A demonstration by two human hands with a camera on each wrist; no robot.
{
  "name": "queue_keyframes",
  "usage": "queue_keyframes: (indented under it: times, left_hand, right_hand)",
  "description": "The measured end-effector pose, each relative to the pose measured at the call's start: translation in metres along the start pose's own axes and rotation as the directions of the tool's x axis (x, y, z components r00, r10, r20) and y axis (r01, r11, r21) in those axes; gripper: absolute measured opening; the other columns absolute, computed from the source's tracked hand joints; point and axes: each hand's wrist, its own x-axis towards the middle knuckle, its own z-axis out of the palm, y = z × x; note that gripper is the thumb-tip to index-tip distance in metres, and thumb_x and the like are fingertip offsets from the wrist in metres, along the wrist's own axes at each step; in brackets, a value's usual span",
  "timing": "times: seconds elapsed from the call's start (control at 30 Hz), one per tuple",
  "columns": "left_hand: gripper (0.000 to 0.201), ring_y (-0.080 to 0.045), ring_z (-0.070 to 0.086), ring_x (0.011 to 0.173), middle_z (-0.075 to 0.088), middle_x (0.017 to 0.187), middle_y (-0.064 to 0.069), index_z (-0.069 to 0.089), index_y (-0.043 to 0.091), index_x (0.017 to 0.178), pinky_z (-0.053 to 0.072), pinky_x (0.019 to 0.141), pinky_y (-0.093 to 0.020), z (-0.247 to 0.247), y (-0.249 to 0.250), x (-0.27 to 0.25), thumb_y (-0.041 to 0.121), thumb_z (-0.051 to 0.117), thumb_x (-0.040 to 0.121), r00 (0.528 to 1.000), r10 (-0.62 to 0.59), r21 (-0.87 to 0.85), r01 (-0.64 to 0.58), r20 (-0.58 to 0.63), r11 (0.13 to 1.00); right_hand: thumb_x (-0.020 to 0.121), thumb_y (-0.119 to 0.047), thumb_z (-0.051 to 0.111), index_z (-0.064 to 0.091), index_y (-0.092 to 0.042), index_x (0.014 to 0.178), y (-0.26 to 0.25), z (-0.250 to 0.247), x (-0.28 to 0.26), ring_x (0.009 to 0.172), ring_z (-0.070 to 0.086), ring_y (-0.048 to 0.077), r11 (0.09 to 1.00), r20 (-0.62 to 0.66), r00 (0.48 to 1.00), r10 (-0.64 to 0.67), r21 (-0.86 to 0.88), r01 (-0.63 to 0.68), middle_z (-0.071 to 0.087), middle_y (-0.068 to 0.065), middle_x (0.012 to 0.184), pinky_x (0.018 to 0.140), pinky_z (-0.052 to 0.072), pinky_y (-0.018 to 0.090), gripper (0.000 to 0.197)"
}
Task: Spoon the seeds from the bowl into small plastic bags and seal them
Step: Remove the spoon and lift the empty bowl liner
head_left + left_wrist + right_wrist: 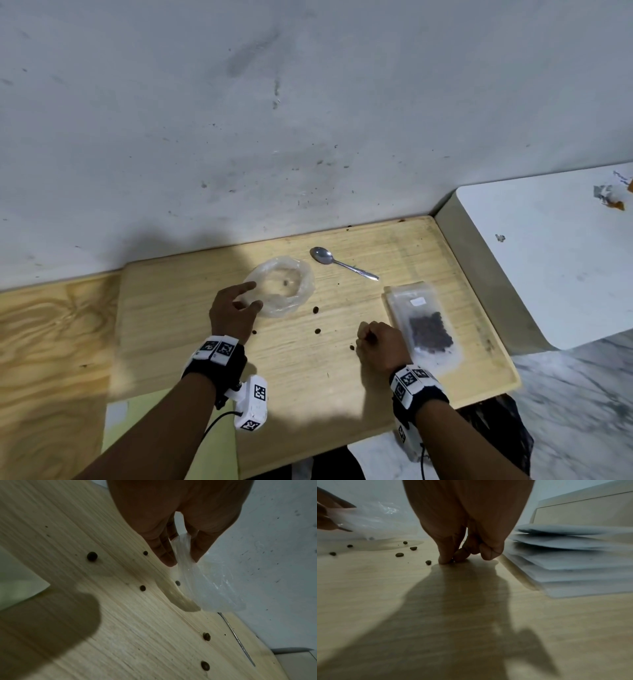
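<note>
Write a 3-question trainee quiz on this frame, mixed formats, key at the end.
1. True or false: the spoon is held in the right hand.
2. Multiple choice: the left hand holds the rim of A) the seed bag, B) the clear plastic bowl, C) the spoon.
3. Fill in: the right hand's fingertips pinch at a loose ____ on the wooden table.

Key: 1 false, the spoon lies on the table beyond the bowl. 2 B. 3 seed.
</note>
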Motion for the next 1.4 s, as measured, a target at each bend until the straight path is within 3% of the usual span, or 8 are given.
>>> queue_keyframes:
  times: [0.17, 0.3, 0.5, 0.63, 0.7, 0.93, 1.27, 1.4]
  left_hand:
    - [0.037, -0.019, 0.06, 0.085, 0.06, 0.117, -0.003, 0.072, 0.025, 0.11, 0.04, 0.061, -0.007, -0.004, -0.003, 0.006, 0.008, 0.077, 0.077, 1.0, 0.003, -0.005, -0.003, -0.012, 1.0]
    - [0.037, -0.02, 0.062, 0.086, 0.061, 0.118, -0.002, 0.073, 0.026, 0.109, 0.047, 0.077, -0.022, -0.009, -0.005, 0.006, 0.009, 0.077, 0.076, 0.998, 0.059, 0.096, -0.059, -0.002, 0.994]
    - [0.039, -0.018, 0.059, 0.084, 0.061, 0.116, -0.002, 0.072, 0.025, 0.11, 0.045, 0.079, -0.024, -0.013, -0.004, 0.005, 0.008, 0.077, 0.076, 0.992, 0.123, 0.215, -0.127, 0.033, 0.968]
    - [0.038, -0.016, 0.058, 0.08, 0.059, 0.118, -0.002, 0.072, 0.025, 0.11, 0.044, 0.074, -0.02, -0.011, -0.002, 0.004, 0.008, 0.077, 0.077, 0.988, 0.144, 0.253, -0.155, 0.062, 0.955]
    - [0.038, -0.016, 0.058, 0.08, 0.059, 0.119, -0.004, 0.072, 0.026, 0.11, 0.041, 0.066, -0.014, -0.009, -0.002, 0.005, 0.008, 0.076, 0.077, 0.986, 0.149, 0.272, -0.163, 0.072, 0.949]
    - [0.037, -0.023, 0.06, 0.084, 0.06, 0.117, -0.015, 0.071, 0.021, 0.112, 0.039, 0.037, -0.005, -0.001, -0.005, 0.003, 0.005, 0.075, 0.079, 0.984, 0.138, 0.305, -0.165, 0.11, 0.938]
    - [0.038, -0.022, 0.067, 0.081, 0.062, 0.116, -0.002, 0.072, 0.035, 0.102, 0.058, 0.08, -0.044, 0.0, -0.012, -0.001, 0.011, 0.078, 0.073, 0.98, 0.177, 0.379, -0.2, 0.095, 0.904]
    - [0.038, -0.024, 0.068, 0.083, 0.061, 0.118, -0.004, 0.072, 0.034, 0.103, 0.059, 0.066, -0.032, -0.002, -0.013, -0.001, 0.01, 0.078, 0.075, 0.982, 0.16, 0.361, -0.185, 0.098, 0.914]
  right_hand:
    - [0.095, -0.017, 0.05, 0.054, -0.021, 0.084, -0.007, -0.002, 0.0, 0.07, 0.055, 0.004, 0.998, -0.005, 1.0, 0.017, -0.062, -0.017, 0.055, -0.011, 0.075, 0.061, 0.036, 0.011, 0.013]
    - [0.094, -0.008, 0.055, 0.07, -0.018, 0.098, 0.003, -0.006, 0.001, 0.089, 0.065, 0.01, 0.936, -0.039, 0.987, 0.159, 0.323, -0.138, 0.07, -0.005, 0.09, 0.078, 0.047, 0.011, 0.018]
    - [0.098, -0.002, 0.04, 0.07, 0.003, 0.103, -0.004, -0.025, -0.011, 0.05, 0.044, 0.009, 0.165, 0.311, 0.922, 0.23, 0.922, -0.351, 0.06, 0.0, 0.065, 0.043, 0.033, 0.019, 0.031]
    - [0.094, -0.008, 0.035, 0.053, -0.008, 0.079, -0.006, -0.025, -0.013, 0.053, 0.035, 0.014, -0.084, 0.405, 0.88, 0.246, 0.914, -0.397, 0.045, 0.003, 0.066, 0.038, 0.041, 0.023, 0.024]
    - [0.089, -0.012, 0.036, 0.048, -0.012, 0.069, -0.007, -0.019, -0.014, 0.049, 0.033, 0.015, 0.003, 0.419, 0.871, 0.258, 0.901, -0.434, 0.043, 0.004, 0.062, 0.04, 0.031, 0.021, 0.024]
    - [0.076, -0.035, 0.053, 0.059, -0.017, 0.069, -0.025, 0.0, -0.023, 0.071, 0.056, 0.023, 0.927, 0.004, 0.974, 0.226, 0.307, -0.216, 0.062, 0.002, 0.07, 0.066, 0.043, 0.029, 0.02]
    - [0.086, -0.021, 0.067, 0.068, -0.015, 0.09, -0.01, 0.022, -0.027, 0.076, 0.058, 0.016, 0.977, -0.043, 0.989, 0.14, 0.17, -0.131, 0.057, -0.015, 0.068, 0.066, 0.039, 0.022, 0.007]
    - [0.098, -0.028, 0.052, 0.065, -0.008, 0.098, -0.012, 0.021, -0.02, 0.085, 0.062, 0.026, 0.978, -0.016, 0.987, 0.162, 0.134, -0.159, 0.068, 0.008, 0.087, 0.069, 0.04, 0.026, 0.025]
